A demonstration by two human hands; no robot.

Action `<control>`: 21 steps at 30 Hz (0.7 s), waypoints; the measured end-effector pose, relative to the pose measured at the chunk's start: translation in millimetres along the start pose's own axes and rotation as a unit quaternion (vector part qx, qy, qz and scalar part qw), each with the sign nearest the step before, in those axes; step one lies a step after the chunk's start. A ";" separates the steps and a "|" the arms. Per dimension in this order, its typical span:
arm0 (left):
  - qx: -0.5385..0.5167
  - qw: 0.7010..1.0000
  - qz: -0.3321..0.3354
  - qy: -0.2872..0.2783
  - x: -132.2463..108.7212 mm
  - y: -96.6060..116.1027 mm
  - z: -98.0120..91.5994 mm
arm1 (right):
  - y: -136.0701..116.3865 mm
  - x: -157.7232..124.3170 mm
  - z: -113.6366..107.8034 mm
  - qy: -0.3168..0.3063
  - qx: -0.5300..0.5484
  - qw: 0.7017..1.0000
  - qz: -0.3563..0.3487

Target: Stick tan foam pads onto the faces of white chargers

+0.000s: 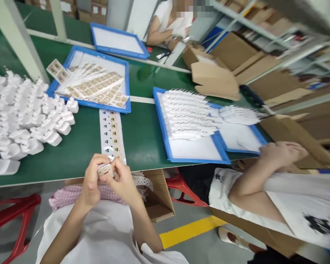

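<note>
Just over the table's front edge, a small white USB charger [105, 171] is held with its port end facing up, a red port slot showing. My left hand [91, 179] is closed around its left side. The fingers of my right hand [124, 180] close on its right side and lower edge. Right behind the hands, a sticker sheet [112, 132] with rows of small printed labels lies flat on the green table [143, 132]. Many similar white chargers [33, 121] stand in rows at the left.
A blue-rimmed tray [128, 79] of sticker sheets lies beyond. Trays [165, 132] of white pieces stand to the right, beside a co-worker's hands [284, 152]. Another person [167, 33] sits across the table. Below are a cardboard box [161, 198] and red stools [19, 220].
</note>
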State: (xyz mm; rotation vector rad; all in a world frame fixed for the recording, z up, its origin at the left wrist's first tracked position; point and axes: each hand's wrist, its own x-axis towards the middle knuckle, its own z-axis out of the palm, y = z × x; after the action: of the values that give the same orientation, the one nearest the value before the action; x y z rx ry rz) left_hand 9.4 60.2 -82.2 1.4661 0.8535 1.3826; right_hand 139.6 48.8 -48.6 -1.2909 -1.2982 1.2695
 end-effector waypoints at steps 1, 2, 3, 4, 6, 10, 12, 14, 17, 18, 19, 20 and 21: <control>-0.020 1.000 -0.018 0.009 0.9 2.3 -0.2 | -1.0 -1.0 -1.7 -0.015 0.007 1.000 0.000; -0.041 0.998 -0.036 0.023 1.8 4.6 -0.2 | -0.9 -1.7 -3.7 -0.032 0.025 0.999 -0.004; -0.063 0.996 -0.051 0.038 2.5 6.7 0.2 | 0.4 -2.1 -5.9 -0.052 0.048 0.997 -0.008; -0.083 0.993 -0.060 0.053 3.0 8.1 0.8 | 3.0 -2.5 -7.8 -0.068 0.071 0.995 -0.009; -0.094 0.991 -0.060 0.072 3.0 8.4 2.8 | 12.0 -3.6 -10.0 -0.075 0.103 0.992 0.007; 0.023 1.000 0.015 -0.005 1.6 0.5 11.3 | 34.6 -9.6 -5.0 -0.029 0.212 0.973 0.081; 0.094 0.991 0.036 -0.091 2.5 -2.8 17.5 | 41.4 -12.4 -5.4 -0.003 0.316 0.941 0.117; 0.129 0.979 0.007 -0.159 4.6 -4.3 22.1 | 42.4 -12.5 -17.5 0.037 0.383 0.915 0.125; 0.133 0.972 -0.061 -0.184 9.3 -7.2 17.0 | 34.6 -7.5 -71.3 0.202 0.294 0.931 0.073; 0.131 0.973 -0.074 -0.174 11.0 -9.3 10.6 | 30.8 -5.4 -98.9 0.288 0.216 0.931 0.049; 0.132 0.976 -0.079 -0.157 12.8 -12.0 1.9 | 27.0 -3.5 -130.0 0.398 0.114 0.910 0.027; 0.138 0.977 -0.080 -0.139 14.4 -14.9 -8.7 | 23.6 -1.6 -163.1 0.460 0.072 0.885 0.016; 0.147 0.979 -0.080 -0.117 15.8 -17.7 -20.4 | 21.0 0.3 -196.5 0.500 0.048 0.864 0.009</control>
State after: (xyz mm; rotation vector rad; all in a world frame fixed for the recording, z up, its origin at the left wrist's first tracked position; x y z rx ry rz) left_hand -6.8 84.0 -94.2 1.7038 1.0282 0.9705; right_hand 336.8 62.7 -52.3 -1.5565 -0.4562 0.4766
